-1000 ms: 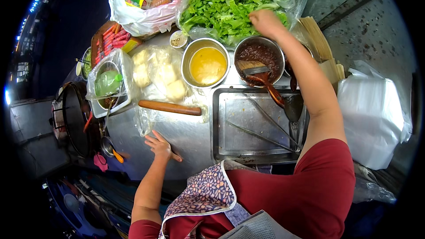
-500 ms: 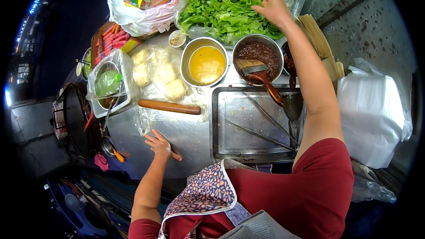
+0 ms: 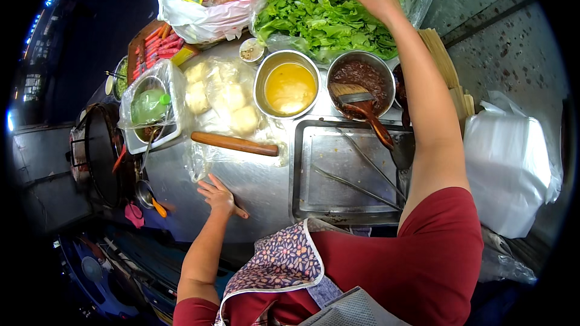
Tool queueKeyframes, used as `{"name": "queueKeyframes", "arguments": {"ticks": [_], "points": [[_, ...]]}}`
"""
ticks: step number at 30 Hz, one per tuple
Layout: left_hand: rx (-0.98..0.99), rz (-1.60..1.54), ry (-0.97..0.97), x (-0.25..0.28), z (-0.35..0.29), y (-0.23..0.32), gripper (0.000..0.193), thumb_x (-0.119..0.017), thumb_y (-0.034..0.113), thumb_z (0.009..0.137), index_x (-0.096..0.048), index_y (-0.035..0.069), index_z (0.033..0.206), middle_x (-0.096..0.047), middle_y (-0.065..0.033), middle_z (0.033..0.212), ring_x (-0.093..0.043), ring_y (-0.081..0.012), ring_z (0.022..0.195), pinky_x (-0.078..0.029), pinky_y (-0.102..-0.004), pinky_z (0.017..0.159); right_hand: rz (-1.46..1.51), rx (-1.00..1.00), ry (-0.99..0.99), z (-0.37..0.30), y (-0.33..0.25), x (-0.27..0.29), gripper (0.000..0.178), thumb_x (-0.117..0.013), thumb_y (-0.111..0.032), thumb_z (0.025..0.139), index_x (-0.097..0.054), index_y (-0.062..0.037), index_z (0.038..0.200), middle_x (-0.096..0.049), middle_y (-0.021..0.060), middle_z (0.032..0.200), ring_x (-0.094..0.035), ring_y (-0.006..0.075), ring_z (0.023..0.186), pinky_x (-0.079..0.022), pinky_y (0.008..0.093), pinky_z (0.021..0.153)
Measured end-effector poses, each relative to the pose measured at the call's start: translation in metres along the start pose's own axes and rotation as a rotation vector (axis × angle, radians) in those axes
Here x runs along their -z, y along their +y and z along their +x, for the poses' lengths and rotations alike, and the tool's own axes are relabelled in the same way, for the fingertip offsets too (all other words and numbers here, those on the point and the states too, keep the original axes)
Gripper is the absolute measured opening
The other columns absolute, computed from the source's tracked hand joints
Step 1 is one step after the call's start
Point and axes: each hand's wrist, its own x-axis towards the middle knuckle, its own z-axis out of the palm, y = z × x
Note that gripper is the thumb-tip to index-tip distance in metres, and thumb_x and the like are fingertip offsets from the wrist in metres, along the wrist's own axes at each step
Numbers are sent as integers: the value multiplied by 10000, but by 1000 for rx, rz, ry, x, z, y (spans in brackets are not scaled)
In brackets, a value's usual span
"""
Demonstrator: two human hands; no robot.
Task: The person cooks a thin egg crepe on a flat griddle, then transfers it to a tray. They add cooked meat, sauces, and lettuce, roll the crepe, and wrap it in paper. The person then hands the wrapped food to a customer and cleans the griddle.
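Observation:
At the far right of the counter, my right hand [image 3: 376, 1] reaches over a pile of chopped lettuce [image 3: 320, 15] in a clear plastic bag. Its thumb and forefinger are pinched together at the lettuce. My left hand [image 3: 219, 197] lies open on the bare steel counter [image 3: 254, 187], fingers spread. Just beyond it are a wooden rolling pin [image 3: 234, 143] and pale dough pieces [image 3: 229, 98] under clear plastic. Below my right forearm, a pot of dark sauce [image 3: 361, 72] holds a wide brush [image 3: 362, 105]. A pot of yellow liquid [image 3: 291, 87] stands to its left.
A metal tray [image 3: 302, 169] with tongs [image 3: 356, 187] sits in front of the pots. White bags [image 3: 507, 163] and paper bags [image 3: 444, 63] are at the right. A packet-filled bag [image 3: 205, 24], red-wrapped sticks [image 3: 160, 48], a green-capped bottle [image 3: 148, 107] and a round pan [image 3: 99, 157] stand left.
My right hand has moved slightly up over the lettuce, and its thumb and forefinger have closed together. The view has shifted a little; my left hand stays put.

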Motion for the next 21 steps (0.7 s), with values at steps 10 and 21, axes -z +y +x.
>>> {"name": "queueKeyframes", "arguments": {"ticks": [10,21], "points": [[-2,-32,-14,15,-9,7,1880,-1059,400,267,286,-44,1504,179,-461,1542,9,-612,1470,-303,-604,1170,-92,-240,-76,32,-85,-67,576,-655,-618,874,-732,-98,1112,-728,141,1118,-703,298,1027,-560,448,857],[-59,-32,11,15,-11,2,1817,-1038,455,310,195,-41,1549,147,-491,1529,6,-657,1440,-335,-647,1131,-222,98,72,0,-7,-19,566,-723,-458,867,-585,-69,1254,-693,222,1169,-664,408,1067,-523,493,874]]}}
